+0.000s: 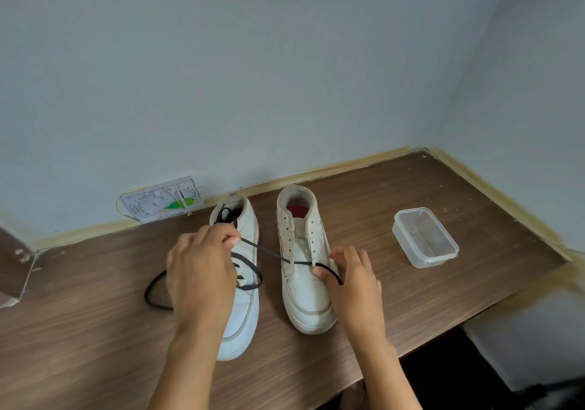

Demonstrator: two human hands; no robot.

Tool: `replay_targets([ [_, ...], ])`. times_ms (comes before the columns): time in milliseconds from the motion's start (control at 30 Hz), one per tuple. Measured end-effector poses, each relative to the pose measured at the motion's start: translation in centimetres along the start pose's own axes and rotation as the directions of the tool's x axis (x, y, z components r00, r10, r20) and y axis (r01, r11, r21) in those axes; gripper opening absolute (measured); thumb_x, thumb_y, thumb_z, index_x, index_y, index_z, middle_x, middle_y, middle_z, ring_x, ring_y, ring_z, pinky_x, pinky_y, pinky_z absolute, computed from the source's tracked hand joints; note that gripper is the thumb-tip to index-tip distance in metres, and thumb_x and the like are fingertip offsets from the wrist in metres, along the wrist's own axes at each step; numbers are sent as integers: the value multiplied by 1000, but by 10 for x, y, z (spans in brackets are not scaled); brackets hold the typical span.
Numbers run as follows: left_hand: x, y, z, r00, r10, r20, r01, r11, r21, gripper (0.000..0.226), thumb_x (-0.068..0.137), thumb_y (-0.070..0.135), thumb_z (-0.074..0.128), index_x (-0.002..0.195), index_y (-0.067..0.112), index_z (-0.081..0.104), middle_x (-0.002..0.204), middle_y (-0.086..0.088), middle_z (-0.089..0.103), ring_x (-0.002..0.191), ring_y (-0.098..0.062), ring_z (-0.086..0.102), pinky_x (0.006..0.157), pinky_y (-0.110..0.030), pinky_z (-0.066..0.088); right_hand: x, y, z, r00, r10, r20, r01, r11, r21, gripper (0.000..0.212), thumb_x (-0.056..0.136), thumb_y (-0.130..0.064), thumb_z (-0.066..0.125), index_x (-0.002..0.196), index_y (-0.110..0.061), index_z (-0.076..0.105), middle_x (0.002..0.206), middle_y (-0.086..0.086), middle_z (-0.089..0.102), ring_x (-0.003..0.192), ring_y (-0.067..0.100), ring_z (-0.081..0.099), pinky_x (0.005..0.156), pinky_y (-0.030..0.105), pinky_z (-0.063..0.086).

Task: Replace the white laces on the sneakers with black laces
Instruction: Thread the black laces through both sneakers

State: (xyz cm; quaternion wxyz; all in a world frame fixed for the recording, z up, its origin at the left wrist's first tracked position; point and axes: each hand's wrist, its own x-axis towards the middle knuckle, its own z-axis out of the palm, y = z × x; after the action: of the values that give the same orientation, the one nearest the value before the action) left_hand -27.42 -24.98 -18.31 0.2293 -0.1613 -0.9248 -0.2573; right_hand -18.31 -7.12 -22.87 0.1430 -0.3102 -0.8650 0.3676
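Note:
Two white sneakers stand side by side on the wooden table, toes toward me. The left sneaker point(245, 286) carries a black lace through its eyelets, with a tangle at its collar. The right sneaker point(304, 270) has empty upper eyelets and a black lace point(269, 253) running through its lowest pair. My left hand point(202, 270) hovers over the left sneaker and pinches one end of this lace, stretched taut. My right hand point(351, 283) pinches the other end beside the right sneaker's right side. A slack loop of lace lies on the table to the left of my left hand.
A clear plastic container point(424, 237) sits open to the right of the sneakers. A white patterned panel point(163, 199) leans on the wall behind the left sneaker. The table point(395, 308) ends at walls at the back and right, and its front edge drops off at lower right.

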Motion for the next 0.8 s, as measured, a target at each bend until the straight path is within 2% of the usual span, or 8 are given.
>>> replay_targets([
  [133,1,-7,-4,996,-82,42,85,995,-54,13,90,5,60,90,17,65,82,0,66,72,-31,56,62,-41,47,-8,-4,1,998,33,-49,-34,999,-26,24,92,-48,60,102,-27,54,98,-15,52,87,12,55,81,36,48],
  [267,3,-3,-6,908,-245,339,295,950,-104,13,100,25,48,96,23,60,88,7,64,79,-19,60,62,-33,45,-18,0,-17,988,131,-84,-138,987,-81,20,98,-38,53,92,-22,62,83,-11,59,79,13,57,72,33,45],
  [367,7,-1,-23,816,-258,518,321,946,-35,36,101,37,46,82,12,63,61,5,53,59,-15,51,53,-29,34,-23,-6,-45,977,214,22,-215,976,47,29,96,-43,57,80,-20,66,70,-9,61,63,5,54,60,25,40],
  [467,15,2,-52,746,-254,616,441,881,-171,45,98,42,50,72,11,71,41,7,44,45,-10,41,48,-26,28,-24,-27,-84,976,198,89,-214,945,248,39,93,-43,60,73,-11,68,41,-12,43,37,1,35,45,15,31],
  [533,19,6,-78,714,-217,666,531,788,-312,44,96,43,52,74,12,73,46,9,50,53,-11,46,57,-24,35,-26,-48,-113,977,176,121,-208,918,337,39,93,-41,60,76,-7,69,38,-13,35,40,3,32,47,16,28],
  [600,25,12,-104,708,-148,690,544,738,-400,41,96,41,51,76,12,73,51,7,45,61,-13,46,69,-24,38,-26,-72,-137,983,138,123,-177,891,419,37,93,-38,62,75,-7,70,47,-7,37,50,10,33,53,21,27],
  [700,36,23,-144,742,-91,665,542,666,-513,36,97,37,52,83,12,74,55,7,41,67,-14,48,82,-26,44,-31,-109,-166,989,89,115,-138,829,543,34,94,-32,62,77,-4,71,56,0,39,51,12,33,53,24,28],
  [800,46,36,-184,795,-60,604,509,607,-610,33,96,35,55,82,13,75,58,6,41,72,-19,51,94,-38,48,-42,-142,-191,995,37,88,-83,792,605,32,96,-29,61,81,-3,72,55,-1,43,48,9,37,53,21,32],
])
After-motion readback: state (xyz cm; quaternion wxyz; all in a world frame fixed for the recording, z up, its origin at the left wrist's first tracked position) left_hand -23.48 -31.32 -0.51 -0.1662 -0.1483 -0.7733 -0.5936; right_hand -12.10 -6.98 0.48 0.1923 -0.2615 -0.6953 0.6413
